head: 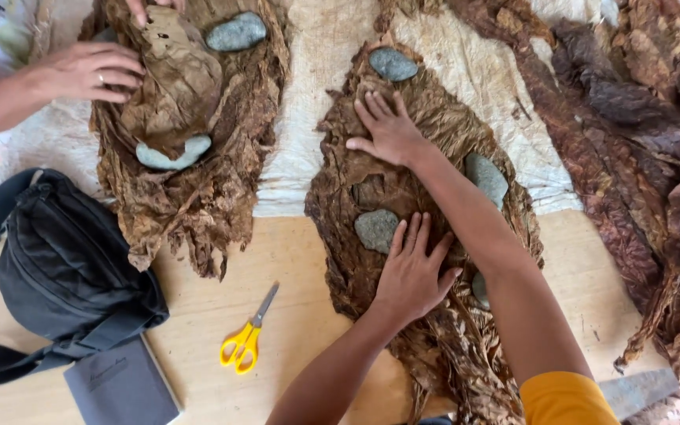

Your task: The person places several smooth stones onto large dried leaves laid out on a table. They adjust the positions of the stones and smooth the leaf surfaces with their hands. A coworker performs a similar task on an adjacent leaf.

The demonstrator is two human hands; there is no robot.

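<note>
My left hand (412,271) lies flat, fingers spread, on a pile of dried brown leaves (371,169) in the middle of the wooden table (198,330). My right hand (388,127) presses flat on the same pile further up. Neither hand holds anything. Grey stones weigh the pile down: one at the top (393,64), one beside my left fingertips (375,229), one at the right of my forearm (486,179).
Another person's hand (88,71) touches a second leaf pile (190,189) at left, with two stones (235,32) (173,153) on it. Yellow-handled scissors (247,334), a black bag (64,267) and a grey booklet (120,386) lie near. More dark leaves (647,157) lie at right.
</note>
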